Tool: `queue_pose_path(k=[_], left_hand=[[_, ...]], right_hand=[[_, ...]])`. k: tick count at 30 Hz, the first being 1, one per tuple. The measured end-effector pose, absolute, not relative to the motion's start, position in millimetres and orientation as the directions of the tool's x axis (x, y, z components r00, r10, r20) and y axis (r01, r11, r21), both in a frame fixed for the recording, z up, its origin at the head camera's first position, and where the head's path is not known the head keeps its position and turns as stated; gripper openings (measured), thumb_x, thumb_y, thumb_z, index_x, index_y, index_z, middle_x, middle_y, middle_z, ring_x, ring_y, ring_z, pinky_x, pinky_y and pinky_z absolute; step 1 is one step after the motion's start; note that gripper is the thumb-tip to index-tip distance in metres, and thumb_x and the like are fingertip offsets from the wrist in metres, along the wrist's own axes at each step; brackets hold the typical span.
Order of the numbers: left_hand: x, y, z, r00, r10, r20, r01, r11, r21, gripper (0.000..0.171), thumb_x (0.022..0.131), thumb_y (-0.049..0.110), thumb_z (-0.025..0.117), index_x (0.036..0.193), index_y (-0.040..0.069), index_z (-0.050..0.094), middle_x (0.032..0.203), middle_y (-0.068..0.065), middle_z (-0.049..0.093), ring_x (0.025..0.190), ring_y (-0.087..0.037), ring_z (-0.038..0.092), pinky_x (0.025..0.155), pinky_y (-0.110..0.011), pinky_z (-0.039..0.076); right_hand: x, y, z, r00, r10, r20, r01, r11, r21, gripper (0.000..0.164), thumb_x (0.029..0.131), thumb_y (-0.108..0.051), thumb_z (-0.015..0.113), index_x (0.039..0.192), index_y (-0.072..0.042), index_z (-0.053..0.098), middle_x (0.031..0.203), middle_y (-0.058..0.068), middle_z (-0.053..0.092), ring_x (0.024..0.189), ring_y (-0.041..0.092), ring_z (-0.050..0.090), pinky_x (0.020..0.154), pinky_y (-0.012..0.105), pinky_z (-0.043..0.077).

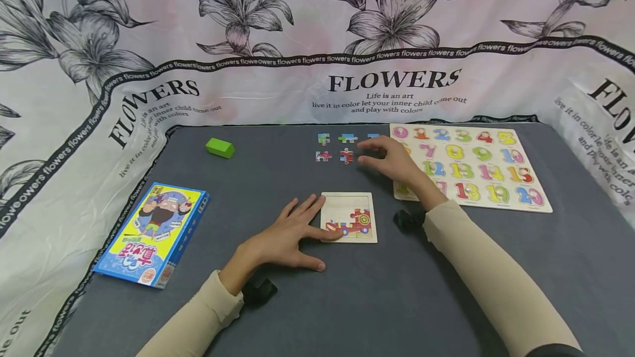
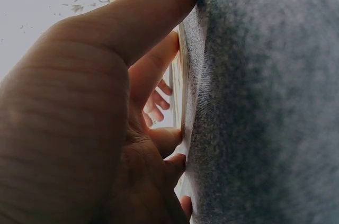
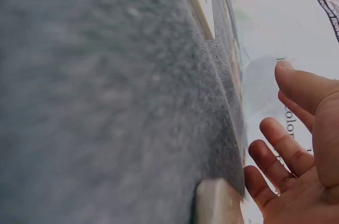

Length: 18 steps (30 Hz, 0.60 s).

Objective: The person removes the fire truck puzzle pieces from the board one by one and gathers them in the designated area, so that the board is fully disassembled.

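Observation:
My left hand (image 1: 284, 238) lies spread, its fingers touching the left edge and lower left of a small square puzzle tray (image 1: 347, 200). Inside the tray are joined red jigsaw pieces (image 1: 363, 221) that form part of a vehicle picture. In the left wrist view, the thumb and fingers of that hand (image 2: 90, 102) stay extended around the tray's thin edge (image 2: 184, 81). My right hand (image 1: 392, 160) hovers, fingers loosely bent, beside several loose jigsaw pieces (image 1: 348, 138); it partly covers one blue piece (image 1: 373, 136). The right wrist view shows this hand (image 3: 302, 187) holding nothing.
A number puzzle board (image 1: 542, 203) lies at the right, beneath my right forearm. On the left are a blue and yellow box (image 1: 154, 230) and, farther back, a green block (image 1: 220, 147). A flower-printed cloth (image 1: 268, 90) rises behind the grey table surface (image 1: 377, 302).

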State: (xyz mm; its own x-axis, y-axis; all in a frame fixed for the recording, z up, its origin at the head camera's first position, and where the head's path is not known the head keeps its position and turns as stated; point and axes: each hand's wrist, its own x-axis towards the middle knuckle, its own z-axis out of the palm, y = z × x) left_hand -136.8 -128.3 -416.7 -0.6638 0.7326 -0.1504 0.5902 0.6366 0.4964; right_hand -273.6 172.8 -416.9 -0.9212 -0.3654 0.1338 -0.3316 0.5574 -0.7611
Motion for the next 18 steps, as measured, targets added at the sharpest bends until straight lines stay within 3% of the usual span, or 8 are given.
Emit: queue_pose_path(k=[18], left_hand=[[-134, -130, -418, -0.665, 0.733, -0.140, 0.602, 0.637, 0.482, 0.070, 0.084, 0.055, 0.078, 0.148, 0.043, 0.050, 0.174, -0.008, 0.002, 0.161, -0.030, -0.004, 0.126, -0.061, -0.004]], right_hand=[[-227, 192, -413, -0.907, -0.387, 0.163, -0.364, 0.531, -0.765, 0.041, 0.094, -0.021, 0.075, 0.132, -0.009, 0.068, 0.138, 0.012, 0.066, 0.137, 0.030, 0.054, 0.117, 0.053, 0.036]])
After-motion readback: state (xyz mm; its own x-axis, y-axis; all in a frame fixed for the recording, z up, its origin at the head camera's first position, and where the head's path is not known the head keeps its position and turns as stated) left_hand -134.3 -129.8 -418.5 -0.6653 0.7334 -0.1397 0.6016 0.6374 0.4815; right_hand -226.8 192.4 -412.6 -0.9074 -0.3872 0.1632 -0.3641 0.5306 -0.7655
